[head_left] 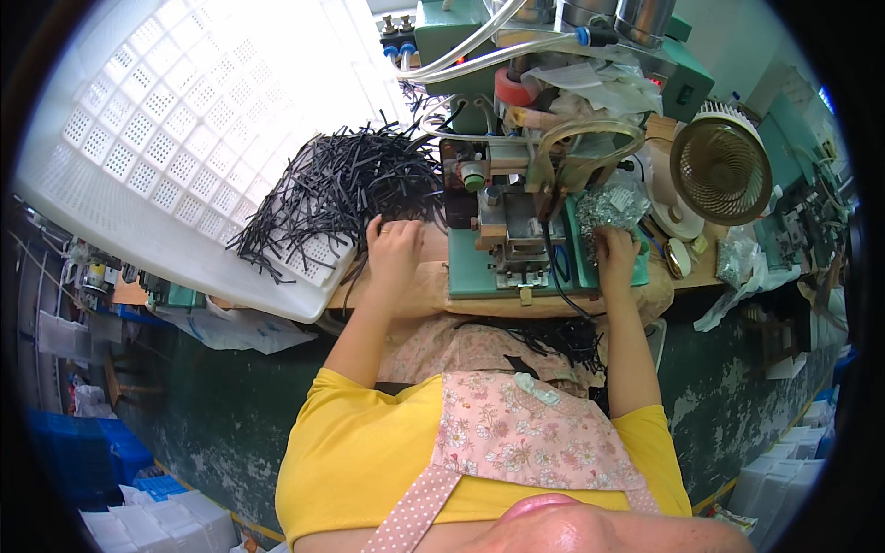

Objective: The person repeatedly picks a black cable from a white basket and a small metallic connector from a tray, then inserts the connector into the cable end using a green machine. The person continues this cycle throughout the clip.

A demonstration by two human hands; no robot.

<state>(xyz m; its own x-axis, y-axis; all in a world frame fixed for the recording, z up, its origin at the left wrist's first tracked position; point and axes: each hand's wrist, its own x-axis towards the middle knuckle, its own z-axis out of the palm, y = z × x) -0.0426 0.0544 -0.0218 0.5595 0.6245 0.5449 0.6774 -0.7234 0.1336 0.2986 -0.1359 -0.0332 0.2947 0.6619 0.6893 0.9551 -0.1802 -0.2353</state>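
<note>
At the edge of a heap of black strips [355, 175], my left hand [395, 249] has its fingers bent down, the tips partly hidden. Whether a strip is between them cannot be made out. The heap lies partly on a white perforated tray [318, 263]. My right hand [616, 256] reaches into small shiny metal pieces [604, 207] in a green bin [586, 263], its fingers drawn together and whatever they pinch too small to see. Between my hands stands a small bench press [516, 230] on a green base [470, 267].
A large white perforated crate [138, 184] leans at the left. Clear air hoses [479, 64] cross above the press. A small round fan [721, 170] and a bag of metal pieces [735, 263] are at the right. More black strips [562, 339] lie across my lap.
</note>
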